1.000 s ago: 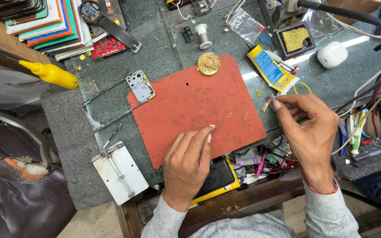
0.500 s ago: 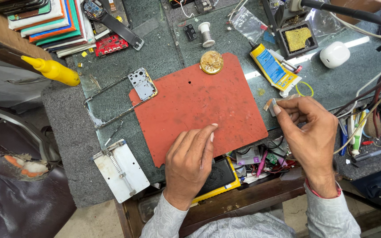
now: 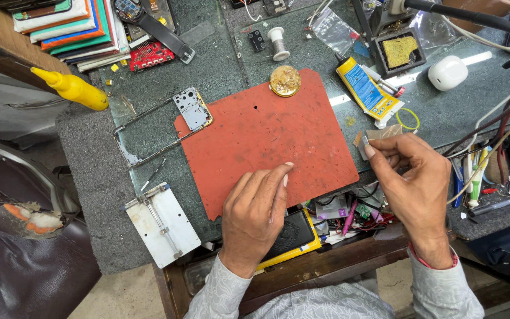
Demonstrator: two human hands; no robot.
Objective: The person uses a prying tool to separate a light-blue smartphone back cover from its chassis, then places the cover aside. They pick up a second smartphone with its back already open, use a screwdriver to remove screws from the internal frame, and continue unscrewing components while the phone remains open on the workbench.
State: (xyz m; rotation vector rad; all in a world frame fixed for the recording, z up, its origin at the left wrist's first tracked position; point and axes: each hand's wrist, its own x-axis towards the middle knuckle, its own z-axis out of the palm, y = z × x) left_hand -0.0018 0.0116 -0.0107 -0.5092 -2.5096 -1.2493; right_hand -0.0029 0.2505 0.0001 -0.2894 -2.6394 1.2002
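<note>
My left hand (image 3: 256, 211) rests flat on the near edge of a red work mat (image 3: 267, 136), fingers slightly apart, holding nothing. To the right of the mat, my right hand (image 3: 411, 183) pinches a small thin grey-brown piece (image 3: 368, 139) between thumb and fingertips, just off the mat's right edge. A bare metal phone frame (image 3: 160, 127) lies at the mat's left edge, its plate end overlapping the mat corner.
A round gold tin (image 3: 284, 81) sits at the mat's far edge. A yellow-blue tube (image 3: 366, 90), a solder-tip sponge tray (image 3: 401, 53), a white round case (image 3: 448, 72), a wire spool (image 3: 277, 43), a yellow bottle (image 3: 72, 87), a white clamp jig (image 3: 162, 224), stacked books and cables surround it.
My right hand has shifted slightly toward me and left with the small piece still pinched. The left hand stays on the mat.
</note>
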